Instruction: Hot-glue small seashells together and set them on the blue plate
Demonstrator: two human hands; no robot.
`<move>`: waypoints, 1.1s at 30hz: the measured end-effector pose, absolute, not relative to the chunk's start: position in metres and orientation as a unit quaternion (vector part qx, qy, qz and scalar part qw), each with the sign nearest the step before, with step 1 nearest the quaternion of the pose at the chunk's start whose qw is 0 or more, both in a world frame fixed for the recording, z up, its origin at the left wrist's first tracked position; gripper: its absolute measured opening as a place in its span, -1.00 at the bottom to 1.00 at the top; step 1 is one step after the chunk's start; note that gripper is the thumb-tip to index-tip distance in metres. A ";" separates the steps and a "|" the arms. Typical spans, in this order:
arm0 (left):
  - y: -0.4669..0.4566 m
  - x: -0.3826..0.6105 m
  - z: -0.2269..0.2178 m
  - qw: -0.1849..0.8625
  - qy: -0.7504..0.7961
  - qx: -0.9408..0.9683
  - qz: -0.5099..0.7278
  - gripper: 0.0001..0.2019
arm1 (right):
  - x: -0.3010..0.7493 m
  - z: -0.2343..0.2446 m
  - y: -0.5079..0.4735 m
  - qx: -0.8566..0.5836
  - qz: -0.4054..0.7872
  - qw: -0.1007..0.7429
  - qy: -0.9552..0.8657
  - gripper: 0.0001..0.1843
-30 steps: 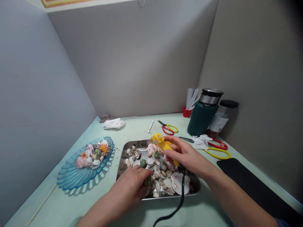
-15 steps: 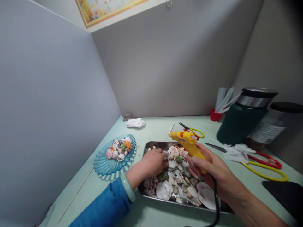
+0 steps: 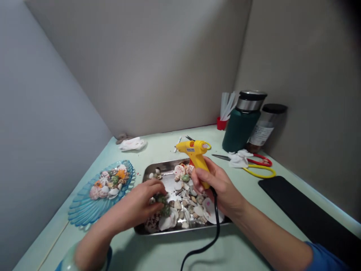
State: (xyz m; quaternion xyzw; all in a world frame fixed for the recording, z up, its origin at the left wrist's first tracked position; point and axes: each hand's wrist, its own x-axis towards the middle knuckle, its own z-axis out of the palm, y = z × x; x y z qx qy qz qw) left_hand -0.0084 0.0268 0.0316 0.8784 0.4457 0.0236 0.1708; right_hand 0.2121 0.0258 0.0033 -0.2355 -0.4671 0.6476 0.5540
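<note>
My right hand (image 3: 211,178) is wrapped around the handle of a yellow hot glue gun (image 3: 194,150), its nozzle pointing left above the metal tray. A black cord (image 3: 216,226) hangs from the grip. My left hand (image 3: 143,201) reaches over the left side of the metal tray (image 3: 169,233), thumb and fingers apart around dark green shells (image 3: 163,206); nothing shows lifted in them. Loose shells of many kinds fill much of the tray, with a large white shell (image 3: 168,220) near its front edge. To the left, a blue scalloped glass dish (image 3: 81,209) bears a cluster of shells (image 3: 109,182).
A crumpled white tissue (image 3: 132,143) lies at the back left. Glue sticks (image 3: 226,105) stand in a red cup (image 3: 222,124) beside a dark green bottle (image 3: 241,128) and a jar (image 3: 263,130). Scissors (image 3: 259,171) with tissue and a black mat (image 3: 304,210) lie at right.
The camera view has swung right, so most things appear shifted left. My left hand has moved from the tray's back part toward its front left, fingers more spread. The glue gun stays in my right hand.
</note>
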 end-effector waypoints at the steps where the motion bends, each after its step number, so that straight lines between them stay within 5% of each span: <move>1: 0.025 -0.012 0.032 0.180 0.449 0.875 0.015 -0.82 | 0.213 0.004 0.025 -0.230 0.649 0.556 -0.465 -0.84; 9: 0.014 -0.018 0.033 0.190 0.479 0.857 -0.019 -0.76 | 0.215 0.004 0.025 -0.230 0.651 0.547 -0.474 -0.84; 15: 0.036 0.001 0.025 0.066 0.472 0.878 -0.039 -0.83 | 0.213 0.004 0.024 -0.254 0.637 0.551 -0.476 -0.80; 24: 0.032 0.019 0.024 0.069 0.408 0.908 -0.062 -0.85 | 0.214 0.003 0.025 -0.240 0.641 0.552 -0.475 -0.87; 33: 0.038 0.016 0.021 -0.060 0.493 0.864 -0.078 -0.85 | 0.215 0.002 0.025 -0.258 0.632 0.560 -0.470 -0.83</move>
